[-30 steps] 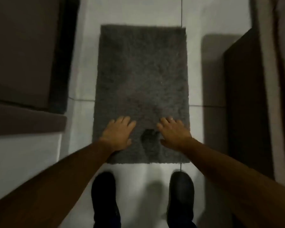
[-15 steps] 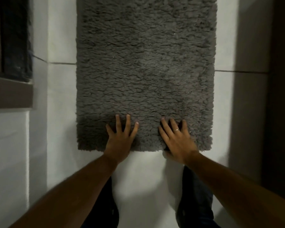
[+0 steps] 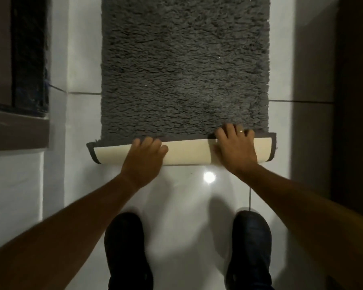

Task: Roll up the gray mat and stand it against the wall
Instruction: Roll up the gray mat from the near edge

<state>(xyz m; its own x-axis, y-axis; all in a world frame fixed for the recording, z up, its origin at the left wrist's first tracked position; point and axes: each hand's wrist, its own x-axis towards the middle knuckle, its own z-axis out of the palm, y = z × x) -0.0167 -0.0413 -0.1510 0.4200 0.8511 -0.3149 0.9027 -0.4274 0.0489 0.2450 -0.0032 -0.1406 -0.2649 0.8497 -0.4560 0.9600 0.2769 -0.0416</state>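
The gray shaggy mat (image 3: 184, 65) lies on the white tiled floor, running away from me. Its near edge is turned over into a low roll (image 3: 189, 151), showing the cream underside with a gray border. My left hand (image 3: 144, 158) grips the roll left of centre, fingers curled over its top. My right hand (image 3: 236, 147), wearing a ring, grips the roll right of centre. Both forearms reach in from the bottom corners.
My two dark shoes (image 3: 126, 252) stand on the glossy white floor (image 3: 187, 206) just behind the roll. A dark brown furniture piece (image 3: 15, 70) sits at the left, and a dark cabinet or wall (image 3: 352, 101) lines the right side.
The near edge of the mat, flat under my spread hands before, is now folded over into a roll with the cream backing showing. Both hands have closed around it.
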